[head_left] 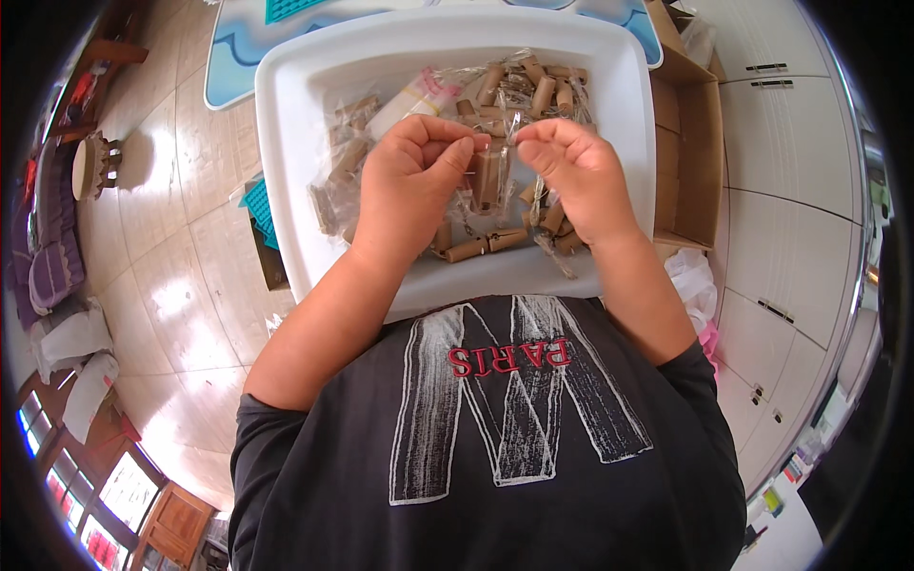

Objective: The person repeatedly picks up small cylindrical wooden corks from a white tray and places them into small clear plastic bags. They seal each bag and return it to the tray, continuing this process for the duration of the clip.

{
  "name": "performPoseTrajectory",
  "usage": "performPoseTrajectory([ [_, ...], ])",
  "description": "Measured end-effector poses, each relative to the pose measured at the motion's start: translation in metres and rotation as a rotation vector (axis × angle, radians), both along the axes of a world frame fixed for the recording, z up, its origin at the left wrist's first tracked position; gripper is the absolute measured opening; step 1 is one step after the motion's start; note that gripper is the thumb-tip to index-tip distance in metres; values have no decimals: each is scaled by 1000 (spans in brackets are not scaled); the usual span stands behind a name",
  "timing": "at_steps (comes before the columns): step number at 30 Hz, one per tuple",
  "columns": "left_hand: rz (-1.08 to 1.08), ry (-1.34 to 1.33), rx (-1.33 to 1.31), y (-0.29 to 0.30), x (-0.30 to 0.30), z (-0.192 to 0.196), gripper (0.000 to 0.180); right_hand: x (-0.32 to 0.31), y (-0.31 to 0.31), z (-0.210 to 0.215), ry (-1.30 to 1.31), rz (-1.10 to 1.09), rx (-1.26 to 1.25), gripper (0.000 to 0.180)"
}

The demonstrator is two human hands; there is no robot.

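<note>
Over a white plastic tub (282, 181), both hands pinch the top of a small clear plastic bag (488, 186) with a brown cylinder inside. My left hand (407, 186) is closed, thumb against forefinger, at the bag's upper left edge. At its upper right, my right hand (583, 176) also has thumb and fingertips together on the thin film. Several loose brown cylinders (466, 249) with string-like bundles lie in the tub, below and behind the hands. Beside my left hand are bagged brown pieces (350, 157) and a stack of clear, pink-marked bags (419, 95).
The tub rests near a blue-and-white patterned table (233, 57). An open cardboard box (687, 152) stands to the right, before white cabinets (790, 143). Teal textured mats (257, 209) show at the left. A small round stool (95, 167) stands on the tiled floor.
</note>
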State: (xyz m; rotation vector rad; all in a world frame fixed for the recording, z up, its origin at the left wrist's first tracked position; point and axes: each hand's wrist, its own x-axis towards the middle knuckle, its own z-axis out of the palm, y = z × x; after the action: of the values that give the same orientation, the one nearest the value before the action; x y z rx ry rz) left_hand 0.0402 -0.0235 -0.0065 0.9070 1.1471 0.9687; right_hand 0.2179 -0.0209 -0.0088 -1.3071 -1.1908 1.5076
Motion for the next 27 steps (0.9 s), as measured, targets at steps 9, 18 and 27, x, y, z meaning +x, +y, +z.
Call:
performPoseTrajectory([
  [9, -11, -154, -65, -2, -1, 5, 11, 3, -1, -8, 64, 8, 21, 13],
  [18, -76, -146, -88, -1, -8, 6, 10, 11, 3, -4, 123, 67, -148, 17],
  [27, 75, 374, 257, 4, -17, 11, 26, 11, 1, 10, -216, -141, 195, 22],
])
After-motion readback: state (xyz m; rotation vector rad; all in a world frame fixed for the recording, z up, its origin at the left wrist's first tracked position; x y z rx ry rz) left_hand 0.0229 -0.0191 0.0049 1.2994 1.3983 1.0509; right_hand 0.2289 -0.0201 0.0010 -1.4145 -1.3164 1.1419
